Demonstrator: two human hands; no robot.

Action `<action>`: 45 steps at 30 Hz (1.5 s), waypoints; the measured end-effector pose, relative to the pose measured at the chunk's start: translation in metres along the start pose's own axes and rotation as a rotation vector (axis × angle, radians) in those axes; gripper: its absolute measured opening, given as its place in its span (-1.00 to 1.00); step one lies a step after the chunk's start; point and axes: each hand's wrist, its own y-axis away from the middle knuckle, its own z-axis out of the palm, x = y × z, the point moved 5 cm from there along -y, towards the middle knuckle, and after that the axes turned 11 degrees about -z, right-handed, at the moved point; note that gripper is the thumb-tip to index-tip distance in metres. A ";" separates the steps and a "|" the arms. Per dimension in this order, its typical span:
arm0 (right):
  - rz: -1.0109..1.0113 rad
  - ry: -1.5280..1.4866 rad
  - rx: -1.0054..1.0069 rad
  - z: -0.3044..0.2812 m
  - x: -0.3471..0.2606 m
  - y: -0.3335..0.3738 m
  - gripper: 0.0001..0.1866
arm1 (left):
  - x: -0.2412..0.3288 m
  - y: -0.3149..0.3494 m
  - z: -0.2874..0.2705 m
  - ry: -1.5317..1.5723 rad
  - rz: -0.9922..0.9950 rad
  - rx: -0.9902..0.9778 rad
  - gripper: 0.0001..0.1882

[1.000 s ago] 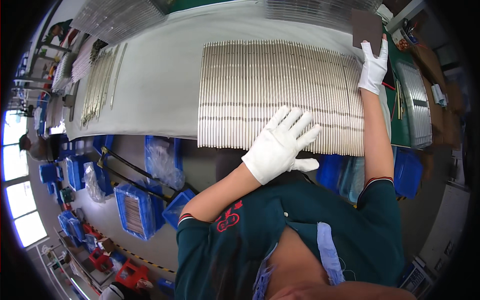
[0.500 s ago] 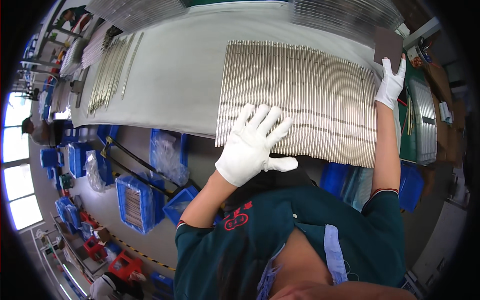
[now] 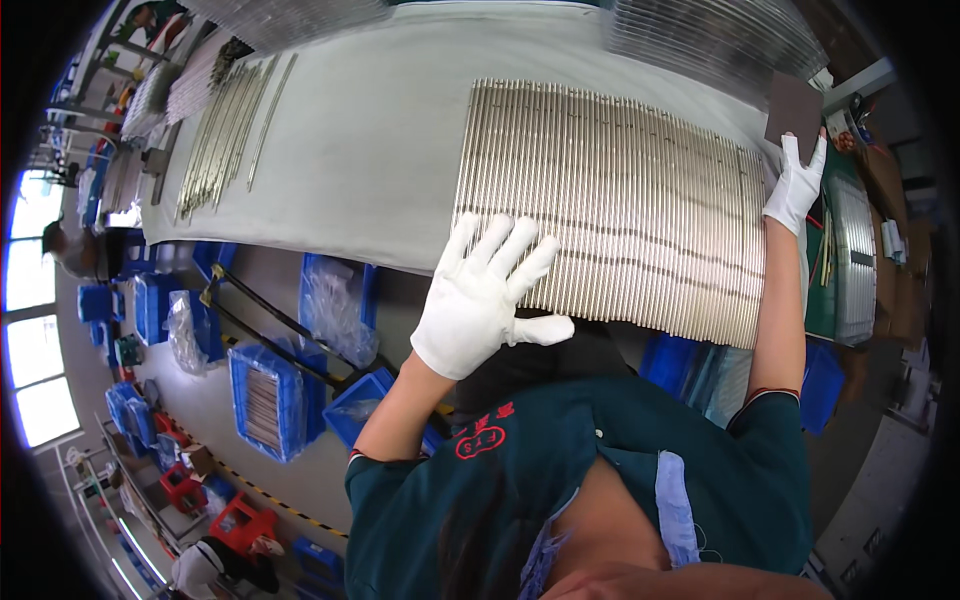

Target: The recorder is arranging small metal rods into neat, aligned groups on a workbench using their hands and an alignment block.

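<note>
A person in white gloves, seen from above, works at a table covered with pale cloth (image 3: 370, 150). On it, right of centre, lies a broad row of silver rods (image 3: 620, 200), packed side by side with their near ends toward the person. The left hand (image 3: 468, 300) is palm down over the near left corner of the row, fingers spread well apart and thumb pointing right. A second ago it was over the middle of the near edge; it has since slid left to this end. The right hand (image 3: 797, 192), beyond the far right corner, grips the lower edge of a dark brown sheet (image 3: 795, 105), as before; two fingers show parted, the rest of the grip hidden. A few loose rods (image 3: 225, 140) lie unchanged at the table's left. Clear ridged trays (image 3: 715, 45) stand along the far edge.
</note>
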 end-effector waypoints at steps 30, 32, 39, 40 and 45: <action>-0.058 0.139 -0.013 -0.001 -0.021 0.000 -0.24 | -0.038 0.066 -0.014 -0.101 -0.179 0.087 -0.17; -0.027 0.081 0.003 0.000 -0.021 0.001 -0.24 | -0.028 0.063 -0.011 -0.069 -0.151 0.057 -0.21; -0.021 0.079 0.005 0.003 -0.024 0.002 -0.23 | -0.017 0.065 -0.008 -0.041 -0.127 0.008 -0.21; -0.028 0.085 0.004 0.002 -0.024 0.002 -0.23 | -0.020 0.068 -0.007 -0.045 -0.120 0.048 -0.20; -0.070 0.115 -0.001 -0.003 -0.013 -0.002 -0.24 | -0.045 0.091 -0.011 -0.198 -0.245 0.072 -0.13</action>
